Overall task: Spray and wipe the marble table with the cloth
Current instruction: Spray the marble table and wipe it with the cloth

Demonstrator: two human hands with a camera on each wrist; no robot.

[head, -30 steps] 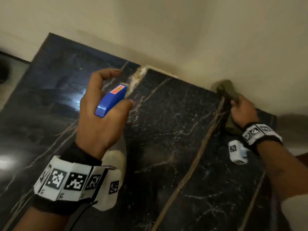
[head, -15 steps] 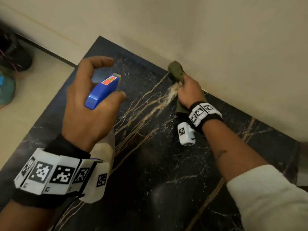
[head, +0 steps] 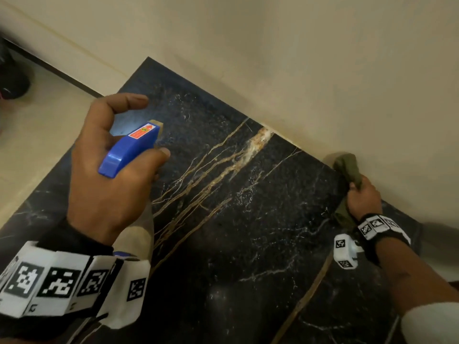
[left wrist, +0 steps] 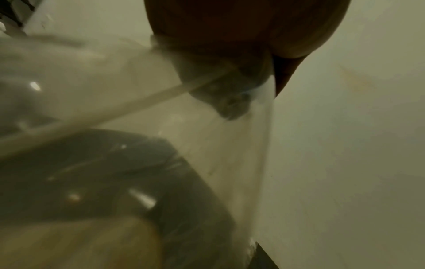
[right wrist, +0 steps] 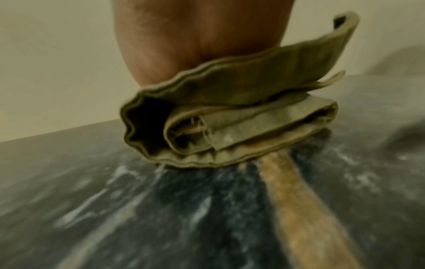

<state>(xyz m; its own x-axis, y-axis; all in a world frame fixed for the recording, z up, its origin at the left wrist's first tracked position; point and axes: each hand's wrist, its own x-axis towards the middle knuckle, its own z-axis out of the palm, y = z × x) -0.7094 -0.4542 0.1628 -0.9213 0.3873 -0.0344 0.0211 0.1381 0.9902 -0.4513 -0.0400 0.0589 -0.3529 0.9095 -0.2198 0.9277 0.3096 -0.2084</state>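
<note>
The black marble table point(head: 248, 244) with gold and white veins fills the head view and butts against a cream wall. My left hand point(head: 111, 175) grips a spray bottle with a blue head point(head: 129, 150) above the table's left part; the index finger is raised off the trigger. The clear bottle body point(left wrist: 96, 76) shows blurred in the left wrist view. My right hand point(head: 363, 198) grips a folded olive-green cloth point(head: 347, 170) and presses it on the marble at the wall edge, far right. In the right wrist view the bunched cloth point(right wrist: 230, 123) lies on the marble point(right wrist: 161, 209) under my palm.
The cream wall point(head: 298, 58) runs along the table's far edge. Beige floor point(head: 37, 145) lies to the left, below the table's left edge, with a dark object point(head: 12, 78) at the far left.
My right hand has slid the cloth along the wall edge, from the gold vein near the middle out to the right. The left hand keeps holding the bottle over the left part.
</note>
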